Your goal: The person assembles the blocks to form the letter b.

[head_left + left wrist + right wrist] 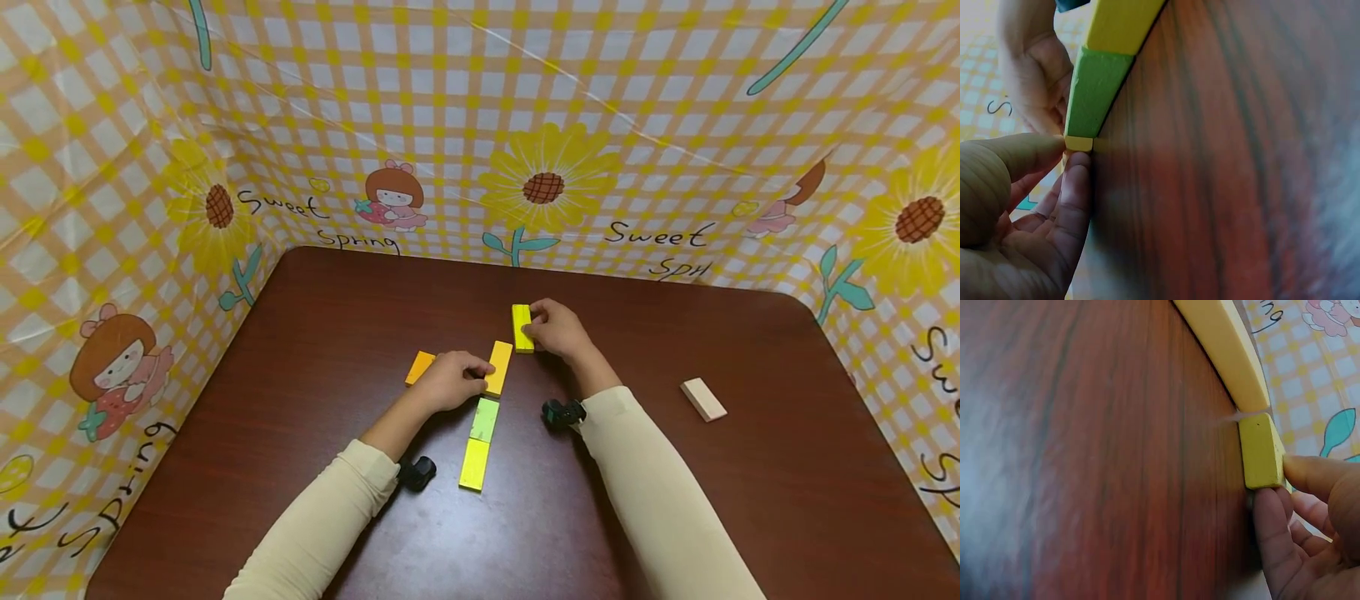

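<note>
My left hand [450, 381] pinches a light-orange wooden block [499, 367] between thumb and fingers. That block lies at the far end of a green block [483, 420], which meets a yellow block [473, 465] nearer to me. In the left wrist view, the green block [1094, 94] partly hides the held one. My right hand [558, 329] grips another yellow block [522, 327] from its right side, just beyond the light-orange one. Seen from the right wrist, the thumb and fingers hold this yellow block [1259, 450] low at the table, its end close to the light-orange block [1229, 350].
An orange block [419, 367] lies left of the row, partly behind my left hand. Off to the right is a pale wooden block [703, 400]. Checked cloth walls [450, 100] stand around the back and sides of the dark brown table [337, 300].
</note>
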`<state>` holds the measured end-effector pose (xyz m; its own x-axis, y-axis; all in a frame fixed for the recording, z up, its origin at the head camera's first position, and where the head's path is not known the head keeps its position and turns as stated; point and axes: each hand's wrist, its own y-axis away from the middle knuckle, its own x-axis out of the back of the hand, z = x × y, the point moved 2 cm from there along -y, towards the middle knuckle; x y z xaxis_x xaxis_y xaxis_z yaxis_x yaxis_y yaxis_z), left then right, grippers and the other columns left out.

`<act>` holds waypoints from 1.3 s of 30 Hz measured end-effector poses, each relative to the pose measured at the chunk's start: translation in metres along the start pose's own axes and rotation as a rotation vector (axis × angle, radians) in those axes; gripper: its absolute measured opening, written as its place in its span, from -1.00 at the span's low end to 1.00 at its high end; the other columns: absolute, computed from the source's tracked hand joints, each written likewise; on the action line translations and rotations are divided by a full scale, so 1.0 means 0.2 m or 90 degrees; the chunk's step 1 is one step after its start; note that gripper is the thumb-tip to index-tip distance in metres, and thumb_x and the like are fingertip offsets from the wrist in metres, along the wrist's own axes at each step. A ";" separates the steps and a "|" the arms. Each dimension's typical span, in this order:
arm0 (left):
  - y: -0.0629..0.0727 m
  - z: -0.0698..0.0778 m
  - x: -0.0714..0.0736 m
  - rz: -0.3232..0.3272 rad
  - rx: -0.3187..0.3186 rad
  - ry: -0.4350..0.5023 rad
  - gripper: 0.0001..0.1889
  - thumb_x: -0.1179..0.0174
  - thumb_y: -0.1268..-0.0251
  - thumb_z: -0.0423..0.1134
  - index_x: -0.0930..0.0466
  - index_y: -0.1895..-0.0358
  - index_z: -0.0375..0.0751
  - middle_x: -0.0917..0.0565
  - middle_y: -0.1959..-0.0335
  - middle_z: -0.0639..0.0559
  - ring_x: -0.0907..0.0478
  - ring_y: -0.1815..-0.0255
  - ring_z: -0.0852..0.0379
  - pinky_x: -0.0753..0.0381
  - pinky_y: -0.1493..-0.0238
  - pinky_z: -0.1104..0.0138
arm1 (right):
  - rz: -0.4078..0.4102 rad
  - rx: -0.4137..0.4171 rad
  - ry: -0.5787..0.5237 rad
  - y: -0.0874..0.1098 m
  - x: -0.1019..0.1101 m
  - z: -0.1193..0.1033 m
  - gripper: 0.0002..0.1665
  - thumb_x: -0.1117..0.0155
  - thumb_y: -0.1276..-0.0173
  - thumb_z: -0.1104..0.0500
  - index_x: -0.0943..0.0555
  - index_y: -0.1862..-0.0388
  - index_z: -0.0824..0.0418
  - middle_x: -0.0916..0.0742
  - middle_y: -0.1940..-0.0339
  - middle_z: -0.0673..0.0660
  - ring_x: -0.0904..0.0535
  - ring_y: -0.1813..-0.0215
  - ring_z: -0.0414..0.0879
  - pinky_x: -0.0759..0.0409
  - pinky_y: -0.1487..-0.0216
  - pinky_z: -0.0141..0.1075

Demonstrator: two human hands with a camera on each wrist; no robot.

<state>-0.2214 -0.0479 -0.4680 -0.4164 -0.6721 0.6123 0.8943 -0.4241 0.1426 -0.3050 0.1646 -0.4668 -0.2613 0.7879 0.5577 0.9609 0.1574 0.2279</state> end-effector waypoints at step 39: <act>0.13 0.03 -0.06 0.093 -0.001 -0.005 -0.66 -0.42 -0.19 -0.27 -0.73 -0.04 -0.26 -0.66 0.18 -0.01 -0.53 0.33 0.20 -0.55 0.27 0.40 | 0.043 -0.027 -0.022 0.00 -0.19 -0.13 -0.46 -0.24 -0.45 0.24 -0.37 -0.35 0.32 -0.58 0.18 0.22 -0.59 0.30 0.03 -0.66 0.21 -0.23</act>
<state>-0.1924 -0.0471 -0.4682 -0.2805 -0.7216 0.6329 0.9449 -0.3236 0.0499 -0.2976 0.1188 -0.4663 -0.1927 0.8156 0.5456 0.9711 0.0789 0.2250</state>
